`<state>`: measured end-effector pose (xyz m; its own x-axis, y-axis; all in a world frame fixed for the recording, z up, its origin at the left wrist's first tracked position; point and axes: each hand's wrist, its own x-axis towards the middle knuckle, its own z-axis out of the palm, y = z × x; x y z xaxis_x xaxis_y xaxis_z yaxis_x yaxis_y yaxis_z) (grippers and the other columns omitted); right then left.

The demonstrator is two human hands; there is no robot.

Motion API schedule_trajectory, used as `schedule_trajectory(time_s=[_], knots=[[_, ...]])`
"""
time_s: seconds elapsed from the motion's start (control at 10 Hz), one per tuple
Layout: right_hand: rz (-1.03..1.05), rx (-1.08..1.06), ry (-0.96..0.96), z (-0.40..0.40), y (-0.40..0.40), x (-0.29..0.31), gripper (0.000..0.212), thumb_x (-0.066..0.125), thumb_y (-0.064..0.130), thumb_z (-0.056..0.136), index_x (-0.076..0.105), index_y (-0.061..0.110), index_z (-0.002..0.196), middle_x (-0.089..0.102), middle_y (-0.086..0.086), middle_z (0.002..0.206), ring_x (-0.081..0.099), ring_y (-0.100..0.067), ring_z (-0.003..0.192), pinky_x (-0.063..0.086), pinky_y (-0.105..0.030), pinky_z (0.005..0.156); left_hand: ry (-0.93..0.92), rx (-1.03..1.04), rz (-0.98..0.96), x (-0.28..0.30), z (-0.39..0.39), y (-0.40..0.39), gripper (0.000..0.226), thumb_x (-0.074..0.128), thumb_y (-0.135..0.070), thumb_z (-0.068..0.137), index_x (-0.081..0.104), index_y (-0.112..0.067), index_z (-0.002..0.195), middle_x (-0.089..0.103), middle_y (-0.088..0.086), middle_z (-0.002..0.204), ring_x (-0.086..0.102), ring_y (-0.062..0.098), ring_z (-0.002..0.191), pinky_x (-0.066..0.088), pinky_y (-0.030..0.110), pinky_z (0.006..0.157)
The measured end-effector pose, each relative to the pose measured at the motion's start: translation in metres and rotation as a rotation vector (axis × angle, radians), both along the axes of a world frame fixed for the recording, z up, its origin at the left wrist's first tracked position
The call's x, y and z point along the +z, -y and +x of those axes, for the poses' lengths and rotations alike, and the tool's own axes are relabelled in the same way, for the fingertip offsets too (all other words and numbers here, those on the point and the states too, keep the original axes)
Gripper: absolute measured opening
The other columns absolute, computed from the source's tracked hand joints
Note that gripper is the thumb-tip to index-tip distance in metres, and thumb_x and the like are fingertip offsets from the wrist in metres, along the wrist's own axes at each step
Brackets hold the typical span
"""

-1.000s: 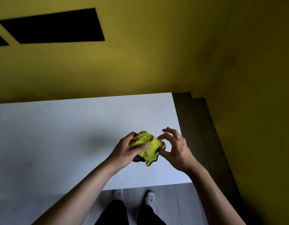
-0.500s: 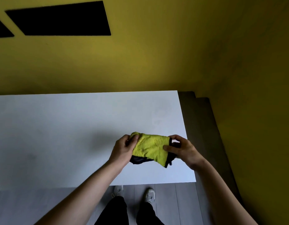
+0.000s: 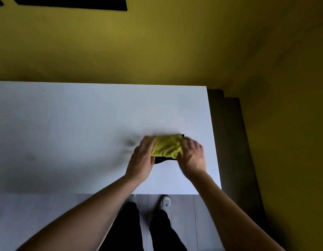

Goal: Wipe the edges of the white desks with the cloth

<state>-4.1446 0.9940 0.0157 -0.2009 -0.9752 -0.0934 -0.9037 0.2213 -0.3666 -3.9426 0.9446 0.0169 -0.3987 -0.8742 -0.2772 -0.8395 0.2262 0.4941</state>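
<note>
Down it goes: the yellow cloth (image 3: pixel 167 146), held bunched up above the white desk (image 3: pixel 75 133) a second ago and stretched between both hands half a second ago, is now spread flatter and low over the desktop, further from the near edge than before. It sits toward the desk's right end, in from both the right edge and the front edge. A dark underside or trim peeks out along its near side and at its far right corner.

Left hand (image 3: pixel 141 158) covers the cloth's left end, fingers reaching forward over the fabric; whether they curl under it cannot be told. Right hand (image 3: pixel 192 154) is at the right end, palm down, and it is blurred with motion, so its fingers cannot be read as pinching or flat. Both forearms come up from the bottom of the view, bare.

A soft grey shadow lies on the desktop just left of the left hand. Beneath the desk's front edge, a grey plank floor (image 3: pixel 182 211), dark trousers (image 3: pixel 157 230) and pale shoes (image 3: pixel 164 202). Yellow walls (image 3: pixel 157 48) rise behind and to the right, with a dark strip of flooring between desk and right wall.
</note>
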Motion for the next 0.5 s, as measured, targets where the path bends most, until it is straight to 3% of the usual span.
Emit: schedule_trajectory(time_s=[0.1, 0.2, 0.3, 0.5], knots=[[0.172, 0.17, 0.032, 0.012, -0.02, -0.018, 0.071, 0.058, 0.032, 0.094, 0.026, 0.034, 0.158, 0.033, 0.001, 0.161, 0.032, -0.023, 0.147, 0.024, -0.038, 0.12, 0.236, -0.242, 0.033, -0.016, 0.008, -0.013, 0.086, 0.051, -0.022, 0.105, -0.009, -0.037, 0.164, -0.016, 0.0, 0.173, 0.016, 0.033, 0.158, 0.03, 0.042, 0.123], [0.204, 0.142, 0.051, 0.013, -0.029, -0.021, 0.075, 0.052, 0.033, 0.099, 0.009, 0.038, 0.16, 0.017, 0.004, 0.167, 0.017, -0.017, 0.154, 0.015, -0.034, 0.123, 0.348, -0.263, 0.073, -0.012, 0.004, -0.013, 0.084, 0.046, -0.032, 0.107, -0.017, -0.036, 0.163, -0.025, -0.002, 0.171, 0.009, 0.035, 0.16, 0.02, 0.043, 0.127], [0.226, 0.13, 0.045, 0.017, -0.031, -0.014, 0.074, 0.049, 0.037, 0.1, 0.005, 0.038, 0.16, 0.014, 0.004, 0.168, 0.015, -0.017, 0.154, 0.015, -0.035, 0.122, 0.388, -0.276, 0.11, -0.002, 0.0, -0.008, 0.084, 0.048, -0.034, 0.106, -0.014, -0.036, 0.163, -0.023, -0.001, 0.172, 0.009, 0.036, 0.159, 0.02, 0.045, 0.126], [0.173, 0.088, 0.078, 0.017, -0.013, 0.02, 0.07, 0.051, 0.038, 0.099, 0.016, 0.034, 0.16, 0.028, -0.001, 0.164, 0.029, -0.024, 0.148, 0.024, -0.037, 0.119, 0.31, -0.229, 0.029, 0.034, -0.002, 0.003, 0.069, 0.048, -0.029, 0.103, 0.016, -0.032, 0.164, 0.008, 0.001, 0.173, 0.028, 0.034, 0.151, 0.033, 0.048, 0.118]])
